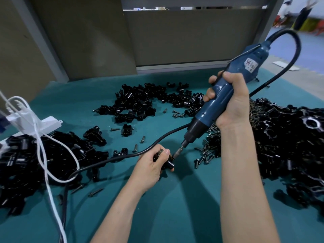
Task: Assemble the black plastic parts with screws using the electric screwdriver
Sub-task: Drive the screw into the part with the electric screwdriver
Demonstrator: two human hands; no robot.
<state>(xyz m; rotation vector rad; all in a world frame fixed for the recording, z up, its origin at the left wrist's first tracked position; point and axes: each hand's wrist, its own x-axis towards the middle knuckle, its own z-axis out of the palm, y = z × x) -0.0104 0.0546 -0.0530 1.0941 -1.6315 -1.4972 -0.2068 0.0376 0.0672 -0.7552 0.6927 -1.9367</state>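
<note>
A teal mat [166, 216] is spread over the whole worktable, and grey panels [175, 41] are stood along its far edge. At the far left a white power strip [35, 122] is seen on the mat. A white cable [46, 169] is looped down from it across a left heap of black plastic parts [21, 163]. A black cord [122, 156] is trailed from the near left edge over the mat, past a few loose screws [142, 139], then behind the right hand and up in a curve to the tool's top end. A second heap of parts [138, 102] is piled toward the back in the middle.

Just right of centre a single black part [167, 164] is gripped by the left hand [149, 167], thumb on top, low over the mat. The bit [177, 152] of a blue electric screwdriver [210, 111] is set against that part. The tool is tilted, its body wrapped by the fingers of the right hand [231, 102]. The hands are held apart, each clamped on its own thing.

A pile of screws [208, 151] lies just beside the right forearm, and a large right heap [289, 146] covers the mat's right side. Beyond the table's right corner a pale floor [315, 46] is seen, blurred.

A white label [250, 64] with a red mark is stuck on the screwdriver; its writing cannot be read.
</note>
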